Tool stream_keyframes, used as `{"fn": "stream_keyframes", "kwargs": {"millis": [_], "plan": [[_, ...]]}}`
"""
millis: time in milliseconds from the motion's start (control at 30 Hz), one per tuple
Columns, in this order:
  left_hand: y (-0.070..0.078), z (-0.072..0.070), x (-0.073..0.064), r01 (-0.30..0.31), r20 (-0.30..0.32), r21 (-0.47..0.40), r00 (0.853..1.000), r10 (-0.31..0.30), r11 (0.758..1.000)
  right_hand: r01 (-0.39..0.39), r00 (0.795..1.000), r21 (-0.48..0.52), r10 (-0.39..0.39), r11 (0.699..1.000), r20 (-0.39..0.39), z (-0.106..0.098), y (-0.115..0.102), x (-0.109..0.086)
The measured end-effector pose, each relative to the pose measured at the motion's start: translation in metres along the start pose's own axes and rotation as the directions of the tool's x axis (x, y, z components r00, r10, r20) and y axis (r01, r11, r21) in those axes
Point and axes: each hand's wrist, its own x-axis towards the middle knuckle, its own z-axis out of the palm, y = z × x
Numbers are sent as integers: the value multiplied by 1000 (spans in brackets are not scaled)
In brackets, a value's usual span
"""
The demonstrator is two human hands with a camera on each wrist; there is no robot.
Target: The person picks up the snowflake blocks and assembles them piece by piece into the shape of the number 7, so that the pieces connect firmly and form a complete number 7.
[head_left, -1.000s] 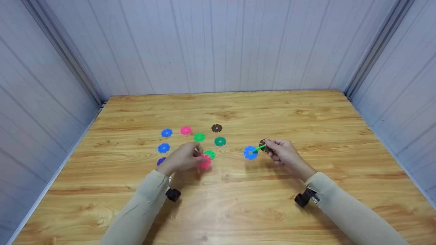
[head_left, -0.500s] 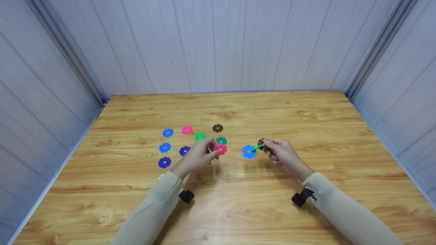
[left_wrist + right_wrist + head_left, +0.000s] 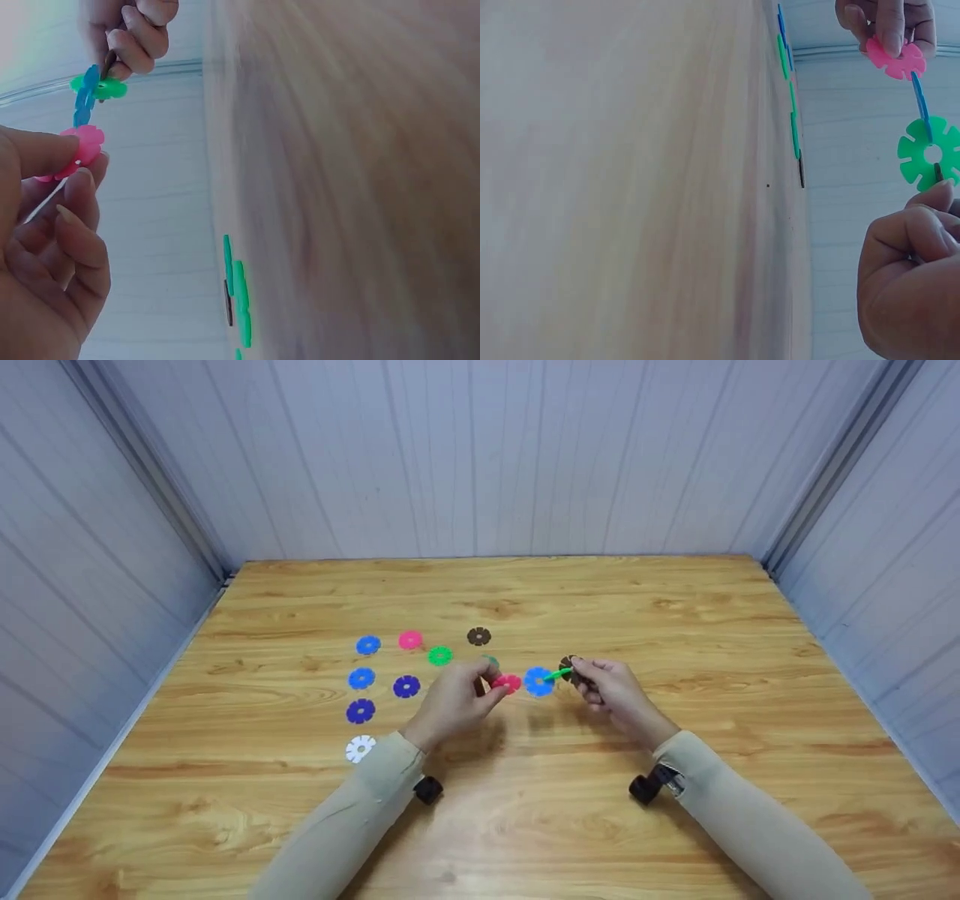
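My left hand (image 3: 456,699) pinches a pink notched plastic disc (image 3: 511,683) between thumb and fingers, above the table. My right hand (image 3: 621,694) pinches a brown notched disc (image 3: 566,664). Slotted onto the brown disc is a green disc (image 3: 910,159), and a blue disc (image 3: 535,682) is joined to the green one, forming a short chain. The pink disc's edge is right at the blue disc's free edge in both wrist views; whether their slots are engaged I cannot tell. In the left wrist view, the brown disc (image 3: 110,63) is mostly hidden by the right fingers.
Loose discs lie left on the wooden table (image 3: 570,825): white (image 3: 361,748), purple (image 3: 406,686), blue (image 3: 368,645), pink (image 3: 410,640), green (image 3: 440,655) and brown (image 3: 479,636) among them. A teal disc (image 3: 491,661) is partly behind the left hand. Panelled walls enclose the table's back and sides.
My left hand has carried the pink disc rightward, up to the blue disc. My right hand, still holding the chain, has shifted slightly left.
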Motion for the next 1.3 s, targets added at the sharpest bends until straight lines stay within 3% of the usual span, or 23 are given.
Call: {"fn": "stream_keyframes", "kwargs": {"millis": [200,633,1000,1200,1300], "plan": [[2,4,2,-54,-24,0,998,54,999,13,1000,5,-13,1000,3,1,-1,2],[7,7,3,-80,-40,33,996,81,996,46,999,42,-45,998,-12,13,-3,-2],[13,16,7,-176,-118,106,975,188,979,89,995,98,-84,991,-58,19,-9,-4],[13,19,6,-176,-116,89,976,185,980,55,997,97,-49,994,-64,18,-10,-6],[13,20,5,-161,-101,52,981,166,986,57,997,51,-55,997,-50,16,-12,-9]]}}
